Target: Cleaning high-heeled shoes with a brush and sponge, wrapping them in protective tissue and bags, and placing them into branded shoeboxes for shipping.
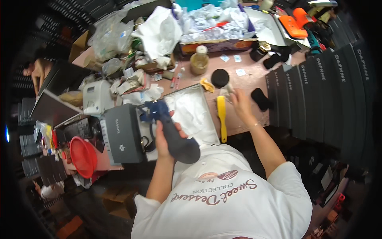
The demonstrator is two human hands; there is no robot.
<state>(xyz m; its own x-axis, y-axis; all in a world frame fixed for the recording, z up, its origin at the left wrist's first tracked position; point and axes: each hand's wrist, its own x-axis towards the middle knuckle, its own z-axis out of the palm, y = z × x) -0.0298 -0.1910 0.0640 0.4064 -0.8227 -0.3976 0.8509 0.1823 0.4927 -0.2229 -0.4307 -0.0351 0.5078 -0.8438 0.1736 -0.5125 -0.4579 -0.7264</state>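
Note:
A dark blue sandal (175, 137) is in my left hand (162, 144), its grey sole turned up and its heel end toward me. My fingers wrap round the middle of the sole. Below it lies an open shoebox (212, 115) lined with white tissue paper (190, 109). My right hand (242, 105) reaches over the table, fingertips closed on a small whitish cloth (227, 91). Close by are a round black pad (219, 78), a crumpled yellow cloth (207, 85) and a yellow long-handled brush (221, 119). Another sandal partly shows beside the dark box lid (124, 135).
Stacked dark shoeboxes (314, 95) wall off the right. A jar of brownish liquid (199, 61) and a carton (215, 47) of crumpled paper stand at the back. Left are a white label printer (96, 97) and a red basket (83, 157). Another person (38, 71) is far left.

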